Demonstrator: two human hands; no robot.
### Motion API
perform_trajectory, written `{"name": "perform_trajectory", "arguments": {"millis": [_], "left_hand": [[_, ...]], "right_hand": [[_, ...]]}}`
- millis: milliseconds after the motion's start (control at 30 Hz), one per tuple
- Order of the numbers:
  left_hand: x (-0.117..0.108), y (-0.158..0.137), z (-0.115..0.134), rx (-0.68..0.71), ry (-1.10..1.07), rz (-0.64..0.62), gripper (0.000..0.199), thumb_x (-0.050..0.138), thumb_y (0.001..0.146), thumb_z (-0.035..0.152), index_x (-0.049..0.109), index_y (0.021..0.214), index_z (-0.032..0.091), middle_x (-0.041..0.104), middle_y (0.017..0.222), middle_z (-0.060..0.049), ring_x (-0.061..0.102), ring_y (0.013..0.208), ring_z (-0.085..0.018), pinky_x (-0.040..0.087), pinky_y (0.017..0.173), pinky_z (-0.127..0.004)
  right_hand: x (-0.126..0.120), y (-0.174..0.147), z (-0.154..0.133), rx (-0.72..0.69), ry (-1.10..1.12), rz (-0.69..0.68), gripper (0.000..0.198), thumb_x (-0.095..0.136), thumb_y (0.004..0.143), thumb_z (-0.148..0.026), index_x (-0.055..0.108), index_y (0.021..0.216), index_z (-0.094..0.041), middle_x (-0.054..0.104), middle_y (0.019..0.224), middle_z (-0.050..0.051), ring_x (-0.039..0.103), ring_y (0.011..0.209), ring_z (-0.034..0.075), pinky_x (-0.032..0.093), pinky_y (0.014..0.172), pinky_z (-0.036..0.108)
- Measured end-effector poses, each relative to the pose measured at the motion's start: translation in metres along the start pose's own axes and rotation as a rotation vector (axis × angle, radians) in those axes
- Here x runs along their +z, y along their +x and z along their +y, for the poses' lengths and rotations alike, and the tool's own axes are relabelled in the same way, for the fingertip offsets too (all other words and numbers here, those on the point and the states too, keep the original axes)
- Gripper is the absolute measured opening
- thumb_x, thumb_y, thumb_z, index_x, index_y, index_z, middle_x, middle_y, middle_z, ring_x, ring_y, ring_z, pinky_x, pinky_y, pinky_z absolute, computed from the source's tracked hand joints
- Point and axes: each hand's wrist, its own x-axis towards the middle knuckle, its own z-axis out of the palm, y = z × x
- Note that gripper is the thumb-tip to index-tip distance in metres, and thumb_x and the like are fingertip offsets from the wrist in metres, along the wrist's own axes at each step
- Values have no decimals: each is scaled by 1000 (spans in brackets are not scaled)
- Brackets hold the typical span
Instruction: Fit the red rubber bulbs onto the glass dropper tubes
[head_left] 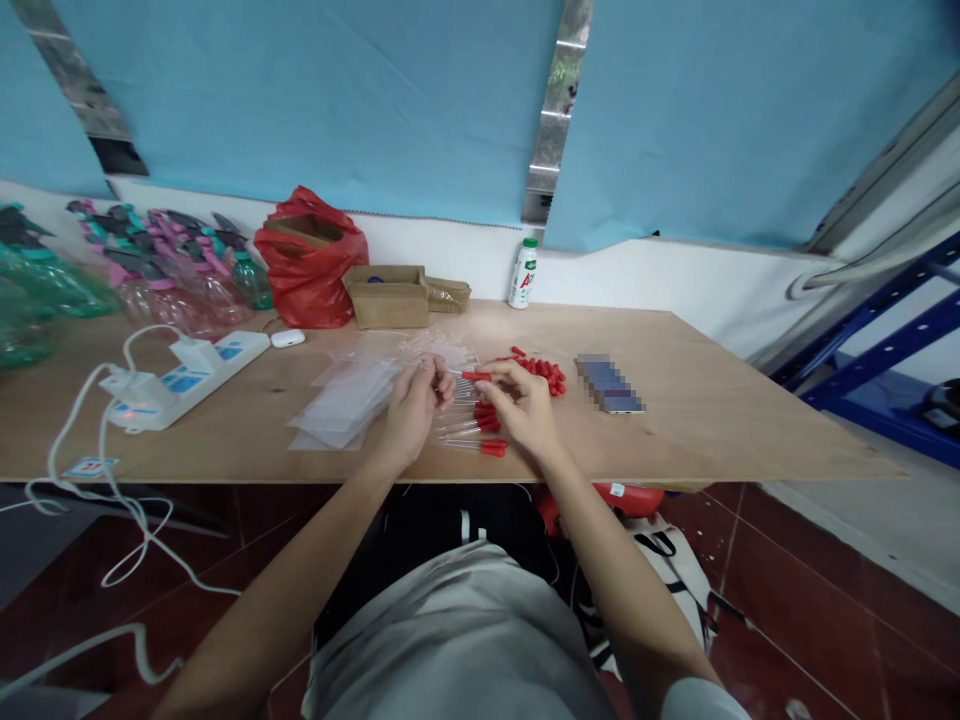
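Observation:
My left hand (420,392) is closed, its fingertips pinching the thin clear tube of a dropper. At the other end of that tube, my right hand (523,400) grips the red rubber bulb (474,376) between thumb and fingers. Below the hands lie several droppers (491,448) with red bulbs fitted on clear tubes. Just behind my right hand is a heap of loose red bulbs (551,375). Loose clear tubes (439,345) are spread behind my left hand. Left of it lies a stack of clear plastic bags (341,400).
A phone (609,384) lies to the right on the wooden table (712,420). Along the back stand a white bottle (523,275), a cardboard box (388,300) and a red plastic bag (307,265). Leftward are a power strip (191,385), an earbud case (288,338) and several spray bottles (172,290).

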Motion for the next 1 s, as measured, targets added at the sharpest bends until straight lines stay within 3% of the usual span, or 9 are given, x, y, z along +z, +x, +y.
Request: {"name": "perform_trajectory", "arguments": {"millis": [200,433,567,700,833,1000], "left_hand": [[-6,-1,-8,109,208,-60,29,57,109,48,60,96,22,52,79,0,52,69,-14,43,63,-27],[-3,-5,-12,165,360,-29,31,51,111,50,59,98,24,55,81,0,54,71,-15,46,67,-29],[-3,-2,-5,52,363,-46,30,54,108,50,63,103,23,60,81,-2,60,74,-17,47,64,-28],[-21,8,5,-49,503,-9,29,63,102,45,65,121,23,65,83,-1,62,73,-16,45,62,-26],[-47,18,7,15,824,99,19,69,98,38,71,107,21,73,89,-4,65,79,-19,47,71,-30],[-58,18,3,156,1150,79,10,71,96,29,76,93,22,77,97,-7,65,84,-23,46,81,-35]], "right_hand": [[-2,1,2,-10,-65,50,28,76,97,-48,78,104,-21,78,86,4,73,73,19,57,68,30],[-1,0,-1,-16,-110,61,26,72,99,-46,78,101,-21,75,79,2,69,69,18,54,66,29],[-10,6,-4,-24,-208,43,24,72,100,-43,80,103,-21,79,91,5,70,73,18,54,70,30],[-25,14,5,-21,-346,-19,18,74,98,-37,84,101,-22,79,102,8,70,86,21,54,81,34],[-34,15,18,67,-373,-166,17,72,96,-33,83,95,-20,78,89,5,68,80,21,52,81,34],[-34,12,18,155,-422,-273,13,75,93,-29,83,90,-19,77,80,2,65,71,18,48,74,30]]}}
